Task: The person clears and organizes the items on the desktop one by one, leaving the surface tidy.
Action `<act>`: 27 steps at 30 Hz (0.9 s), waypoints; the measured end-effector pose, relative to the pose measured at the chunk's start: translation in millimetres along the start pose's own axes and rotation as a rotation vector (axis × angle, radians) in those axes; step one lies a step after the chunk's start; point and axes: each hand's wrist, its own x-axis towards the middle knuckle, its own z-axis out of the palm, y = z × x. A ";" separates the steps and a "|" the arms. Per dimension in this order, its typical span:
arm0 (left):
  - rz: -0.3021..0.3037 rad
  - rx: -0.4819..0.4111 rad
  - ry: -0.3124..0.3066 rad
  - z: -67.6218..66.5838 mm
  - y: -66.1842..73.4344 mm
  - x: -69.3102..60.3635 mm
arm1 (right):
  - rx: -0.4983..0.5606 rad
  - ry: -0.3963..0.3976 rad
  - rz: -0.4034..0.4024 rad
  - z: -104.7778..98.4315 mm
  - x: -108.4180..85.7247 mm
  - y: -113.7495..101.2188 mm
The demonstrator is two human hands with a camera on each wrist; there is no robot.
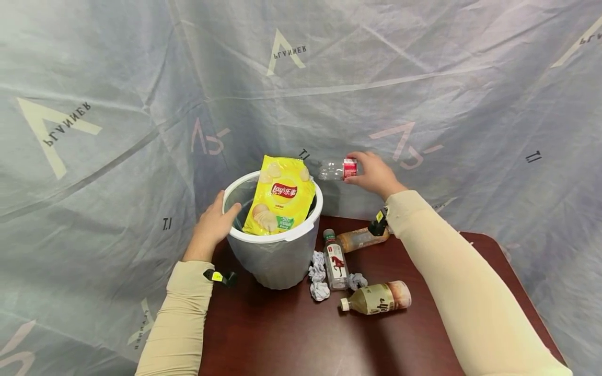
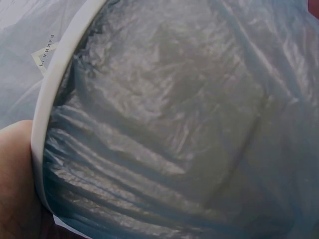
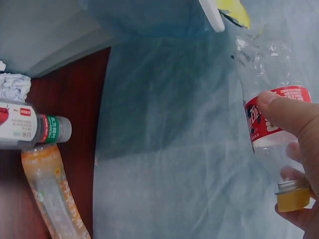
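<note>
My right hand (image 1: pixel 373 172) grips a clear plastic bottle (image 1: pixel 332 170) around its red label, holding it in the air beside the bin's far right rim. In the right wrist view the bottle (image 3: pixel 271 64) has a yellow cap, and the thumb lies across the label. My left hand (image 1: pixel 213 222) holds the white rim of a grey trash bin (image 1: pixel 277 261) on its left side, thumb over the inside. A translucent bag (image 2: pixel 199 124) lines the bin. A yellow Lay's chip bag (image 1: pixel 282 196) sticks up out of the bin's opening, tilted.
Right of the bin on the dark red table (image 1: pixel 263 334) lie a bottle with a green cap (image 1: pixel 335 261), an orange-labelled bottle (image 1: pixel 359 240) and a bottle with a white cap (image 1: pixel 378 298). Several crumpled paper balls (image 1: pixel 320 291) lie among them. Grey sheeting (image 1: pixel 423 78) hangs behind.
</note>
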 end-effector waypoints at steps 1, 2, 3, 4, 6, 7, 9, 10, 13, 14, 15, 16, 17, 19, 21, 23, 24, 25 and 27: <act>-0.001 0.001 0.002 0.3 -0.3 0.1 | -0.004 -0.001 0.002 1.2 0.9 -1.8; 0.000 0.000 0.004 0.6 -0.5 0.3 | -0.010 -0.003 0.002 2.4 2.0 -3.4; 0.001 0.001 0.006 0.9 -0.7 0.6 | -0.013 -0.003 0.000 3.4 2.9 -5.7; 0.000 0.003 0.007 1.2 -1.1 0.7 | -0.018 -0.001 -0.004 4.6 4.1 -7.8; -0.001 0.005 0.011 1.7 -1.7 1.2 | -0.021 0.002 -0.013 6.8 6.6 -12.6; -0.002 0.004 0.011 2.0 -2.0 1.4 | -0.024 0.002 -0.019 8.0 7.9 -15.1; -0.005 0.005 0.012 2.4 -2.5 2.1 | -0.030 -0.001 -0.035 10.4 10.4 -20.4; -0.006 0.003 0.013 2.6 -2.6 2.3 | -0.033 -0.004 -0.041 11.6 11.5 -23.2; -0.006 -0.001 0.017 2.8 -2.9 3.3 | -0.048 -0.013 -0.057 14.9 14.3 -32.0; -0.004 -0.001 0.019 2.8 -3.0 3.8 | -0.046 -0.018 -0.057 15.7 14.9 -35.5; -0.004 -0.002 0.020 2.8 -3.1 4.1 | -0.047 -0.023 -0.058 16.8 15.6 -38.9; -0.003 0.001 0.021 2.8 -3.3 4.3 | -0.049 -0.026 -0.060 17.9 16.5 -42.2; -0.001 0.004 0.022 2.7 -3.7 4.4 | -0.053 -0.030 -0.063 19.2 17.5 -45.5; 0.001 0.010 0.024 2.6 -4.2 4.3 | -0.052 -0.040 -0.075 22.3 19.5 -52.5; 0.003 0.011 0.025 2.5 -4.6 3.8 | -0.054 -0.045 -0.095 26.5 22.1 -59.3; 0.006 0.012 0.026 2.5 -4.7 3.4 | -0.054 -0.048 -0.112 31.4 24.6 -66.4; 0.008 0.010 0.028 2.6 -4.4 3.2 | -0.055 -0.049 -0.119 34.1 25.8 -69.9; 0.009 0.011 0.029 2.7 -4.2 3.3 | -0.056 -0.048 -0.123 37.0 26.8 -73.7; 0.014 0.012 0.032 3.2 -3.3 3.2 | -0.065 -0.046 -0.131 42.8 28.3 -81.6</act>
